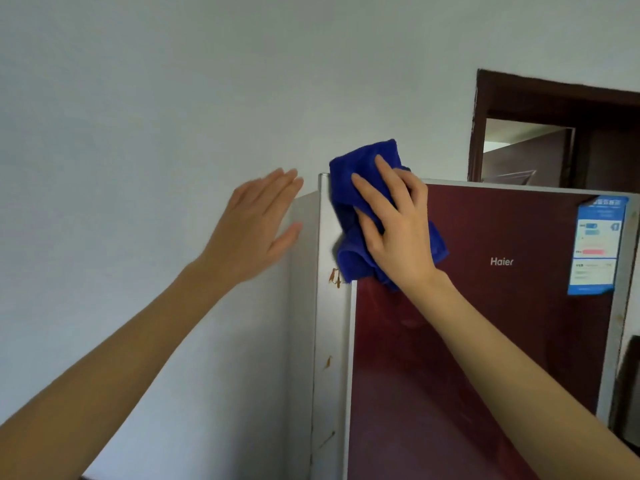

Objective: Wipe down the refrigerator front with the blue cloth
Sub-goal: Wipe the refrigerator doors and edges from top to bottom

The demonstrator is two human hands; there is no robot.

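The refrigerator (pixel 485 323) has a dark red glossy front with a silver frame and fills the right half of the view. A bunched blue cloth (pixel 356 174) lies against its top left corner. My right hand (pixel 394 223) presses the cloth flat to the door with spread, mostly straight fingers. My left hand (pixel 256 223) is open with straight fingers, resting on the grey left side panel near the top edge.
A blue and white energy label (pixel 595 244) sticks to the door's upper right. Brown stains (pixel 335 277) mark the silver left frame. A white wall (pixel 138 133) stands to the left, and a dark brown doorway (pixel 554 133) shows behind the refrigerator.
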